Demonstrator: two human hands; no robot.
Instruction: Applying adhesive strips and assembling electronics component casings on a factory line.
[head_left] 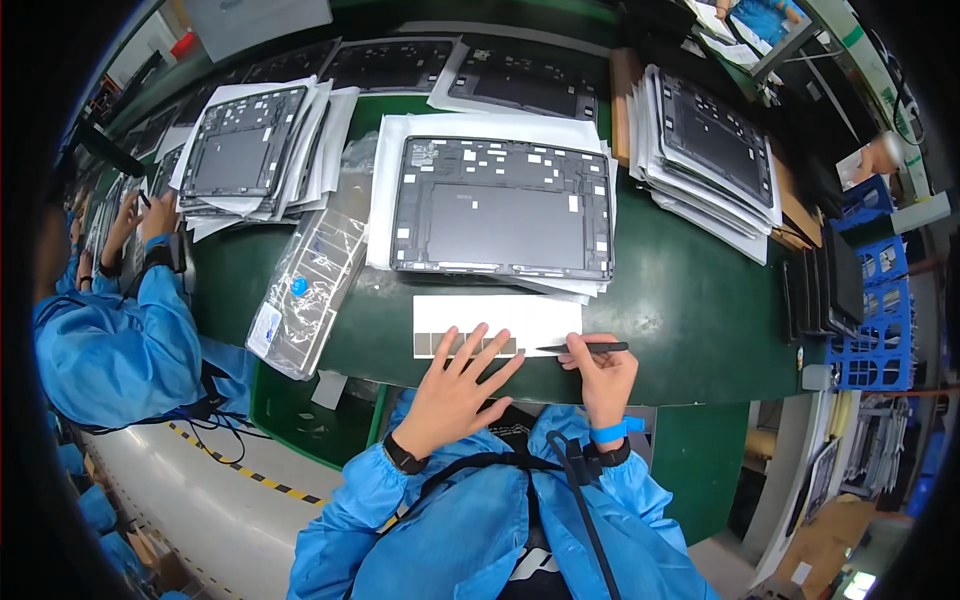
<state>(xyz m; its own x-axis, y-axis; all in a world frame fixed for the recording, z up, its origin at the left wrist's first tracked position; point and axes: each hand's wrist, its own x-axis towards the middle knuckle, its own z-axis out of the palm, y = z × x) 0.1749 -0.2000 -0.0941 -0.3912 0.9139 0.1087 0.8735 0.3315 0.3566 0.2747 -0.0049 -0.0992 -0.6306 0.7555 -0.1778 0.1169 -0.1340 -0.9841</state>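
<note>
Fingers spread, my left hand [459, 388] lies over the lower left of a white backing sheet [500, 312] that carries a row of grey rectangular patches. My right hand [604, 378] is at the sheet's lower right corner, closed on slim black tweezers [608, 347]. Their thin tip points left, over the sheet's lower edge close to the patches. Just beyond the sheet, a black tablet back housing [505, 215] lies flat on white sheets, its inner side up with small white pads on it. My fingers hide part of the patch row.
Stacks of housings between white sheets stand at left [245, 150] and right [705, 150], with more along the back. A clear bag of grey patch sheets [312, 275] lies left on the green table [690, 300]. A co-worker's blue sleeve [125, 350] is at far left; blue crates [875, 320] stand right.
</note>
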